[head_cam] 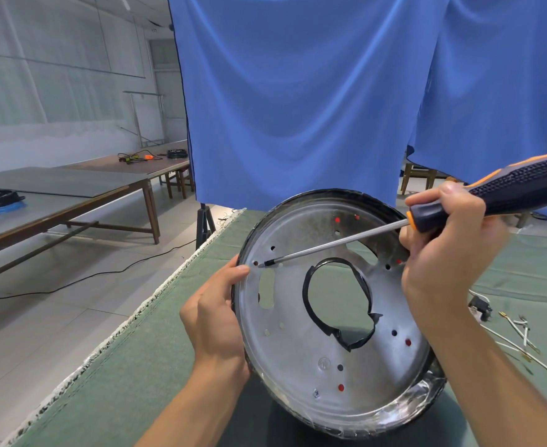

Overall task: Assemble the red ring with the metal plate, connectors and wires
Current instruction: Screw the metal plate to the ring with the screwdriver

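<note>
A round metal plate (pixel 301 359) with a black-taped rim and a taped centre opening is tilted up on the green table. Red shows through several of its small holes, from the ring behind it. My left hand (pixel 214 314) grips the plate's left rim, thumb on its face. My right hand (pixel 446 250) holds a screwdriver (pixel 504 191) with a dark and orange handle. Its long shaft crosses the plate, and the tip (pixel 265 263) sits next to a hole near the left rim. White wires (pixel 520 337) with metal ends lie on the table at the right.
The green mat table (pixel 156 366) has its frayed left edge beside me. A small black connector (pixel 480 306) lies right of the plate. A blue curtain (pixel 298 91) hangs behind. Long tables (pixel 56 201) with coils and tools stand at the left, a cable on the floor.
</note>
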{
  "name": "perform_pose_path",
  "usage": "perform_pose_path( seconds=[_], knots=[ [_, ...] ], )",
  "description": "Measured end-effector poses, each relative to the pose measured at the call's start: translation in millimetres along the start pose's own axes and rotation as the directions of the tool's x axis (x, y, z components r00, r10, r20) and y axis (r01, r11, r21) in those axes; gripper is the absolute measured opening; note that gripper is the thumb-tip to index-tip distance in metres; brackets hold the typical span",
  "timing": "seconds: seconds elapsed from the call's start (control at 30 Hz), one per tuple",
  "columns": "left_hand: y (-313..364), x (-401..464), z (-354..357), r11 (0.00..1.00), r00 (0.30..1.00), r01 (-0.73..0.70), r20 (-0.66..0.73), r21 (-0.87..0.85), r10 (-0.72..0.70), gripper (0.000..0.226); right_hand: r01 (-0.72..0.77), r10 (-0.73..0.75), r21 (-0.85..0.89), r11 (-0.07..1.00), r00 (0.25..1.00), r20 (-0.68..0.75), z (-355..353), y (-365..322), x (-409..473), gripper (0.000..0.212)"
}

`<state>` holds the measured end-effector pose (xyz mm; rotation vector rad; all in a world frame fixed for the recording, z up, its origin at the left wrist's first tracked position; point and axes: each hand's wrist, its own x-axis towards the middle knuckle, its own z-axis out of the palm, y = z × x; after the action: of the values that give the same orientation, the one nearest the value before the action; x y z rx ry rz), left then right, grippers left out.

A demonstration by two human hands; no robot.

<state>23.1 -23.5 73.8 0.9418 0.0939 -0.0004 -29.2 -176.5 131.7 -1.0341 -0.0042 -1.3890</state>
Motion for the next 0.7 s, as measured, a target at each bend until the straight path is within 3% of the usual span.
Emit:
perform_pose_path(
  seconds=[0.47, 0.7],
  knots=[
    [-0.4, -3.8, 2.3, 1.0, 1.0, -0.011, -0.029, -0.022, 0.01, 0.011, 0.05, -0.051, 0.025, 0.998, 0.998, 0.045, 4.0, -3.6, -8.1, 0.036],
    [-1.8, -3.9, 3.5, 0.999, 1.0, 0.0, -0.027, -0.045, -0.001, 0.026, 0.051, -0.051, 0.01, 0.999, 0.998, 0.026, 3.3, -5.3, -9.4, 0.035]
  ],
)
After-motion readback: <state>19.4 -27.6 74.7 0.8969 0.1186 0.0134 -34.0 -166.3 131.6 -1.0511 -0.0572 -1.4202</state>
